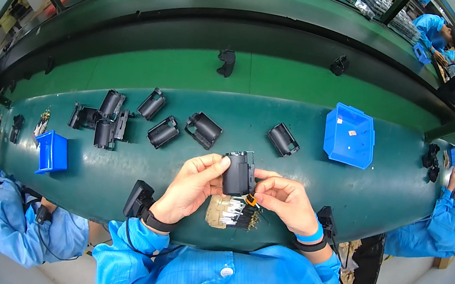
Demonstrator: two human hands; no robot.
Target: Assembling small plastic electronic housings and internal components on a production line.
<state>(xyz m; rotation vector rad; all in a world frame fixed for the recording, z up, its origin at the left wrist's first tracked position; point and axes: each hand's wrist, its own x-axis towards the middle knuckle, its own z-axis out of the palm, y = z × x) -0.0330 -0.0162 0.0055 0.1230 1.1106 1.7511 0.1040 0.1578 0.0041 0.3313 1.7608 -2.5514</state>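
While a black housing [238,174] is above the bench [390,183], the left hand [186,186] pinches it | right hand [294,205]: fingers [279,185] pinching an orange piece [252,199] at its lower edge | apparently part-done | wire bundle [239,214], loose housings [203,130]: unheld, likely outstanding

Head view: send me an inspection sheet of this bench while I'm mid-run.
Surface: dark green tabletop.
Parts: black housing in hand; thin white-and-black pieces on the tabletop nearby.
Clutter: several other black housings; large blue bin with small pale bits; small blue bin.
Left hand: grips the black housing.
Right hand: beside an orange piece; pinch unclear.
Cables: dark cable by the left sleeve.
Surroundings: co-workers in blue on both sides.
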